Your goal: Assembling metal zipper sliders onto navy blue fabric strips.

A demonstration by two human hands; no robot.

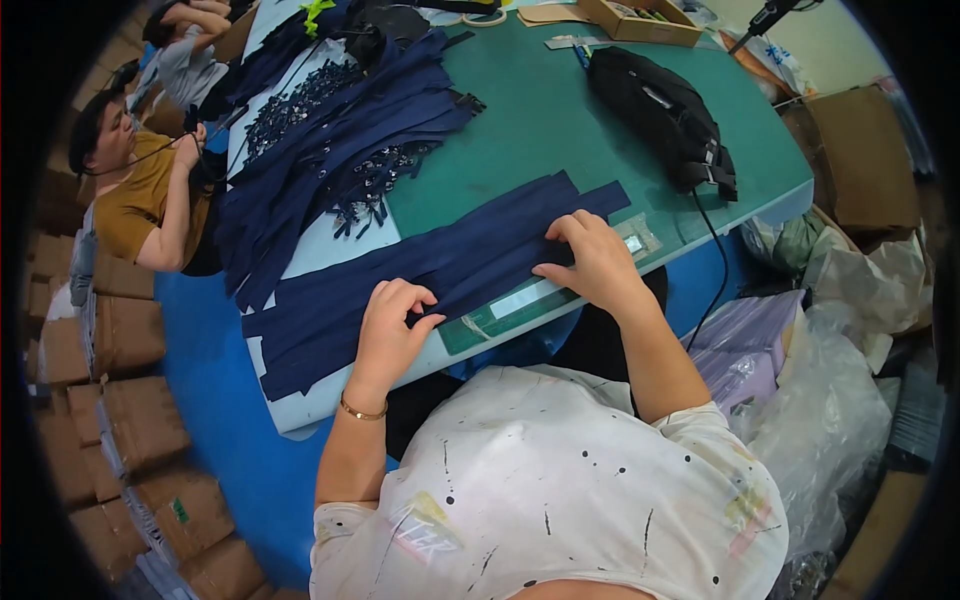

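Long navy fabric strips (440, 265) lie flat along the near edge of a green-topped table (560, 130). My left hand (392, 325) rests on the strips near their left part, fingers curled and pinching the cloth. Further right, my right hand (597, 262) presses flat on the strips, fingers spread over the cloth near a small clear tag (634, 243). A gold bracelet circles my left wrist.
A heap of navy strips and beaded lace pieces (330, 140) covers the table's far left. A black bag (665, 115) with a cable lies at the right. Another person (140, 190) sits at the left. Cardboard boxes (130, 430) stack on the left floor, plastic bags (830, 400) at the right.
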